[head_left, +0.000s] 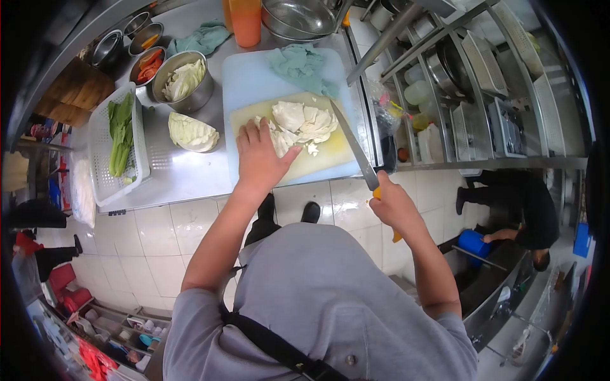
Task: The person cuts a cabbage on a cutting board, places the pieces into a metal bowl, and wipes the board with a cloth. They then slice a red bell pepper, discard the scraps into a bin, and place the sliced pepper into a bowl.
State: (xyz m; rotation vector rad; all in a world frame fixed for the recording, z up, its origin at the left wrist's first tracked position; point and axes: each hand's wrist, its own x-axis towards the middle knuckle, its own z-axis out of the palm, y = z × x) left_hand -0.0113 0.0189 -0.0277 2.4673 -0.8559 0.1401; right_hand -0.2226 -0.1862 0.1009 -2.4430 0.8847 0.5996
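My right hand point(395, 204) is wrapped round the yellow handle of a long kitchen knife point(356, 147). The blade points up and left, its tip by the right edge of the cut cabbage point(302, 122). Those pale pieces lie in a loose pile on a yellowish cutting board point(330, 155), which rests on a larger bluish-white board point(238, 86). At the pile's left side, my left hand point(259, 152) lies palm down with its thumb apart, touching cabbage and board. A crumpled green cloth point(302, 66) sits behind the pile.
Left of the boards are a cabbage wedge point(192, 133), a steel pot of cabbage point(184, 82), a bowl of orange-red pieces point(148, 66) and a white basket point(141, 149) with green stalks. An orange container point(246, 25) stands behind. A co-worker point(530, 203) is at the right.
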